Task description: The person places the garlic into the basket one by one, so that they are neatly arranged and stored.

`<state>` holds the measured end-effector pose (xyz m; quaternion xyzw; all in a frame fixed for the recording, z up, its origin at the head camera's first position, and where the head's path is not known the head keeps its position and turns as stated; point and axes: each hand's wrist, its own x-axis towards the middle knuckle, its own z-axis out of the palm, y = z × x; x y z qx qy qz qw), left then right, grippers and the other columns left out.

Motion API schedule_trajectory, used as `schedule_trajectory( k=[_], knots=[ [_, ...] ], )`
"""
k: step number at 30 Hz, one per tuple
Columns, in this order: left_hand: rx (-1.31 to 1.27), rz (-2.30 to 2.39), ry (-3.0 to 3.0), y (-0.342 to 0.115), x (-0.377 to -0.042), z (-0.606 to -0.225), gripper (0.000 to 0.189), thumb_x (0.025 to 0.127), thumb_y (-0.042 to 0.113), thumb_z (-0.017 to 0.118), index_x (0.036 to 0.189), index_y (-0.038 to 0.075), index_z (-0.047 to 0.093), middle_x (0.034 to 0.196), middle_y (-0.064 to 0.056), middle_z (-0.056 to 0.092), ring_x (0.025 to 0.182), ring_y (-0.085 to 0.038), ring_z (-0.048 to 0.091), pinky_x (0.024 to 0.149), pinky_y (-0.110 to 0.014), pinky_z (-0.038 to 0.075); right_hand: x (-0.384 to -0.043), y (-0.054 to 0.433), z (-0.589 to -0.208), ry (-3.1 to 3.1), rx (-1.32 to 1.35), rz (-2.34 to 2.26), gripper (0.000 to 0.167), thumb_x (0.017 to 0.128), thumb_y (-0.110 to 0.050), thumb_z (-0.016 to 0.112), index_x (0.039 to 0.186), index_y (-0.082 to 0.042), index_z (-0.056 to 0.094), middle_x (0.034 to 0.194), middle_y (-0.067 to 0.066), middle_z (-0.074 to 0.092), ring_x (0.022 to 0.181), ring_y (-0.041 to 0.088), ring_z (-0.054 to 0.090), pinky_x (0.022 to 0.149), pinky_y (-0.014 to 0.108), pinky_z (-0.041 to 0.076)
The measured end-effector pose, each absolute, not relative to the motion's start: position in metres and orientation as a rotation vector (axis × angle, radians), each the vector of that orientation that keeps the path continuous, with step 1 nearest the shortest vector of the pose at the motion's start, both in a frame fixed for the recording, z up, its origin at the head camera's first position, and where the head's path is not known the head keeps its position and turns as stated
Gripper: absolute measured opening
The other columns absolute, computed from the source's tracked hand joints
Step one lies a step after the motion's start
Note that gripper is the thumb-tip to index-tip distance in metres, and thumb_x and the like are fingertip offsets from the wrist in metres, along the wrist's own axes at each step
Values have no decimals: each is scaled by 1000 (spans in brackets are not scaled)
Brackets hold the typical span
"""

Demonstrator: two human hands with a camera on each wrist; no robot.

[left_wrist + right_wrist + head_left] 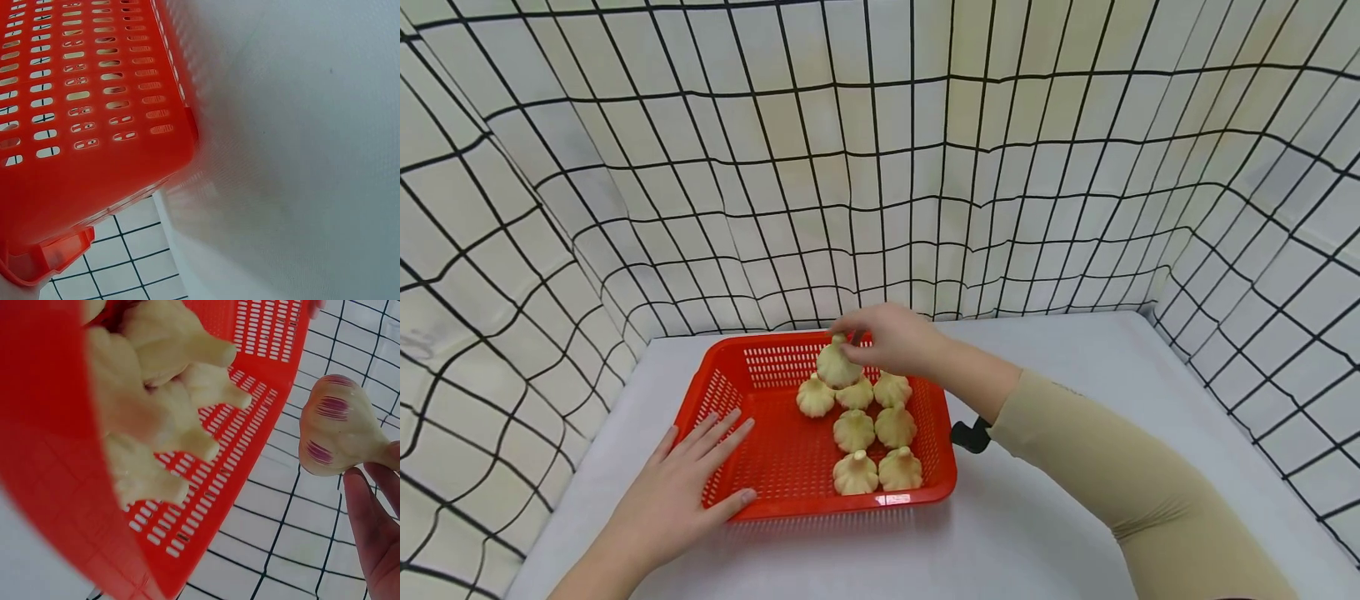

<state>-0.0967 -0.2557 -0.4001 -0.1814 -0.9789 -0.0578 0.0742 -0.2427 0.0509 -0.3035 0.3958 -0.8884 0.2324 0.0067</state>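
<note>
A garlic bulb (340, 428) with purple streaks hangs by its stem from my right hand (891, 337), pinched between thumb and fingers. In the head view that bulb is over the back part of a red plastic basket (775, 503), above the other bulbs. Several pale garlic bulbs (853, 431) sit in rows on the basket's right half, stems mostly up. My left hand (688, 479) rests on the basket's left rim, its fingers straight and spread. Only the basket's slotted outer wall (94, 81) fills the left wrist view; most of the hand is hidden there.
The basket stands on a white table surface (1037, 517). A black grid net (925, 200) hangs in front of white walls at the back and both sides. A small black object (971, 436) shows beside the basket, partly under the right forearm.
</note>
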Motion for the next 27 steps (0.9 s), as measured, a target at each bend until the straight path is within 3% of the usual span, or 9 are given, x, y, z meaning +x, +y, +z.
schedule_trajectory(
  k=[5,15,27],
  knots=[
    [-536,-183,-2949,-257,-96,-401,86,86,65,63,156,27,33,159,-8,34,143,-40,31,116,-38,-20,-241,29,-304,-2804,1316,732,30,96,-20,62,125,-21,69,113,-9,69,76,9,57,61,22,46],
    [-536,-186,-2945,-257,-98,-402,85,86,66,62,156,27,35,159,-8,35,143,-40,31,117,-40,-18,-245,-3,-324,-2855,1483,568,27,98,-24,63,123,-21,70,110,-13,68,97,2,61,83,17,48],
    [-529,-185,-2956,-256,-97,-400,86,85,67,62,156,26,35,158,-9,35,143,-40,31,116,-40,-19,-249,-18,-349,-2978,1573,443,21,98,-22,64,117,-20,72,103,-11,67,89,4,57,74,17,48]
  ],
)
